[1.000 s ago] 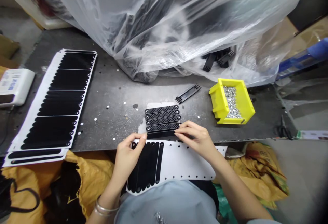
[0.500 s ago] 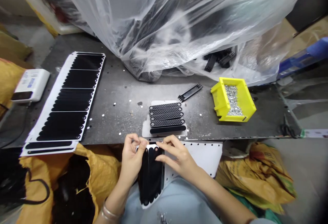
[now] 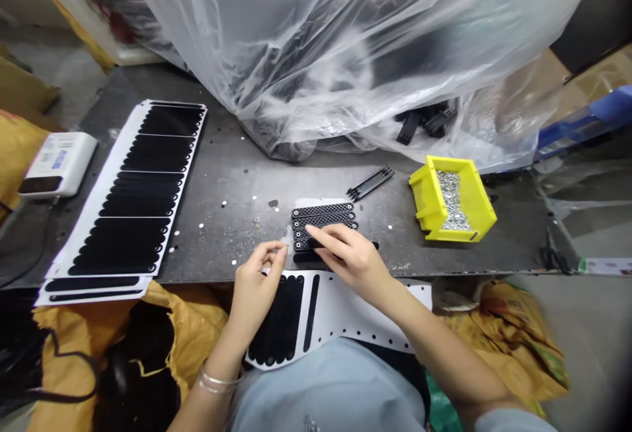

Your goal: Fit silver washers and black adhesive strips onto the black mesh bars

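Black lattice-textured strips (image 3: 322,211), side by side

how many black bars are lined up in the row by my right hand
5 black bars: two lie clear at the far side, three nearer ones sit partly under the right hand, which may hide more.

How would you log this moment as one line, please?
left hand: on backing sheet top edge | right hand: flat on black textured bars | yellow bin: screws
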Available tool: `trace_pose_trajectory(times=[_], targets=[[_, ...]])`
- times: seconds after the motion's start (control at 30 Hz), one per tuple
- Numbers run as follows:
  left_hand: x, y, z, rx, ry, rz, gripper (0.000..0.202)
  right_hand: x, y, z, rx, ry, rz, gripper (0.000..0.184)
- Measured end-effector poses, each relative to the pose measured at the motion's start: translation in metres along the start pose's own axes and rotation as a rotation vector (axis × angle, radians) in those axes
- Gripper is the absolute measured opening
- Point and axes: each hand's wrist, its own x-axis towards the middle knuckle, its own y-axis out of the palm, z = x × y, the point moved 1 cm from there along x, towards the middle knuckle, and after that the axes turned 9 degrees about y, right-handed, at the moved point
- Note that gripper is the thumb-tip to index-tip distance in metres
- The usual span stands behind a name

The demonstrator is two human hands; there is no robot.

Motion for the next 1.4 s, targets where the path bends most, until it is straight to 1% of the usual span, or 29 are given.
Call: trace_pose_trajectory(times=[0.07,0.13,0.27,0.43,0.5,0.57,0.67,0.73,0.8,0.9,0.97,1.07,1.1,1.17,1.23,1.27,1.33,1.4], targets=[[0.009,0.002,-0.004,0.008,0.025,0.004,0.022,0.011,0.011,-0.002,-0.047,-0.094,0.042,0.024],[0.015,0.003,-0.005,-0.009,0.038,0.018,0.022,0.016,0.016,-0.004,-0.036,-0.134,0.078,0.019],[0.021,0.004,-0.001,-0.062,0.007,0.034,0.023,0.019,0.016,-0.006,-0.002,-0.13,0.092,0.021],[0.025,0.004,0.0,-0.042,-0.073,0.068,0.023,0.021,0.017,0.001,0.012,-0.082,0.093,0.022],[0.028,0.004,-0.001,-0.051,-0.084,0.095,0.024,0.019,0.011,0.003,-0.025,-0.073,0.12,0.021],[0.029,0.005,0.0,-0.067,-0.106,0.115,0.026,0.014,-0.003,-0.001,-0.053,-0.028,0.13,0.02],[0.029,0.005,0.002,-0.074,-0.137,0.123,0.031,0.001,-0.028,-0.018,0.024,0.159,0.104,0.017],[0.029,0.006,0.004,-0.076,-0.144,0.116,0.032,-0.006,-0.038,-0.032,0.123,0.252,0.075,0.012],[0.029,0.006,0.005,-0.077,-0.154,0.111,0.034,-0.012,-0.039,-0.042,0.186,0.258,0.036,0.009],[0.029,0.005,0.005,-0.079,-0.159,0.115,0.034,-0.014,-0.033,-0.048,0.207,0.212,-0.011,0.012],[0.03,0.005,0.005,-0.08,-0.154,0.117,0.034,-0.014,-0.03,-0.05,0.215,0.188,-0.014,0.013],[0.03,0.005,0.004,-0.067,-0.143,0.108,0.033,-0.013,-0.033,-0.05,0.212,0.162,0.017,0.012],[0.03,0.005,0.003,-0.061,-0.132,0.096,0.032,-0.014,-0.034,-0.048,0.185,0.153,0.005,0.012],[0.027,0.006,-0.001,-0.075,-0.109,0.053,0.029,-0.017,-0.032,-0.039,0.084,0.134,-0.082,0.015],[0.022,0.007,-0.006,-0.132,-0.103,0.0,0.028,-0.022,-0.021,-0.021,0.014,0.097,-0.166,0.019],[0.018,0.007,-0.009,-0.169,-0.109,-0.02,0.029,-0.025,-0.012,-0.01,0.012,0.069,-0.17,0.02],[0.011,0.007,-0.015,-0.233,-0.124,-0.04,0.034,-0.03,0.008,0.014,0.052,0.008,-0.108,0.025],[0.005,0.007,-0.019,-0.262,-0.122,-0.07,0.033,-0.036,0.025,0.032,0.095,-0.033,-0.073,0.027]])
